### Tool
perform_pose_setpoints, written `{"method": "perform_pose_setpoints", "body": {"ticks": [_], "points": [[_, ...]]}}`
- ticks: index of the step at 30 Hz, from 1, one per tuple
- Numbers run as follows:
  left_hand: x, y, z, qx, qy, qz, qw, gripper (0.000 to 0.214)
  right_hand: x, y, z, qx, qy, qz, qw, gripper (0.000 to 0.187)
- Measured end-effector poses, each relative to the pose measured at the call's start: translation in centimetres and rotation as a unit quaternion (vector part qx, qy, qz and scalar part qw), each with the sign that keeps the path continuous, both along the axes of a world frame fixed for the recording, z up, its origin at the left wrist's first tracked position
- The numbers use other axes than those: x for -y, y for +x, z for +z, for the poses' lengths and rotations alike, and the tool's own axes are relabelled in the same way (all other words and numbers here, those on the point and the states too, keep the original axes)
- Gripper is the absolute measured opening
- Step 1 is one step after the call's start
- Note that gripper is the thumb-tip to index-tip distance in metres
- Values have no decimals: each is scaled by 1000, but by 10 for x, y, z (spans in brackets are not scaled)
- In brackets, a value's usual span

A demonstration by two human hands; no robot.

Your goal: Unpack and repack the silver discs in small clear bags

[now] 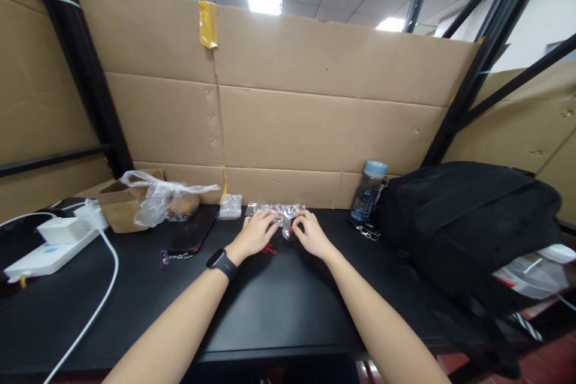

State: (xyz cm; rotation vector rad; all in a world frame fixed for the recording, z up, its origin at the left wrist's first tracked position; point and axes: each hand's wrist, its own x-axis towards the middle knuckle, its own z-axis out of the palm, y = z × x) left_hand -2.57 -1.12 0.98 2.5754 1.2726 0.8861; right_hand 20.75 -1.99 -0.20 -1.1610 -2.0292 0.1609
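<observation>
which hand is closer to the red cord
Left. The left hand is close by, left of and slightly beyond the red cord; the right hand is farther off, to the cord's right.

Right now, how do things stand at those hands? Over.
Left hand at clear packets. Right hand at round piece, grip unclear. Red cord on desk nearby.

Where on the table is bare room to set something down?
Bare table shows between the forearms, and between the right hand and the water bottle. It is crowded at the clear packets, the power strip and the backpack.
</observation>
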Motion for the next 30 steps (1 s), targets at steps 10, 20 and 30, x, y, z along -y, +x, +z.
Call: {"method": "perform_pose_setpoints", "body": {"ticks": [10,20,30], "points": [[1,-11,4,-108,-69,-120,985,8,-20,23,-10,35,-60,-157,985,12],[11,4,2,-64,-13,-76,995,14,2,55,18,110,-179,-98,973,45],[11,5,7,1,4,-27,1000,11,8,49,22,99,-197,-64,973,32]]}}
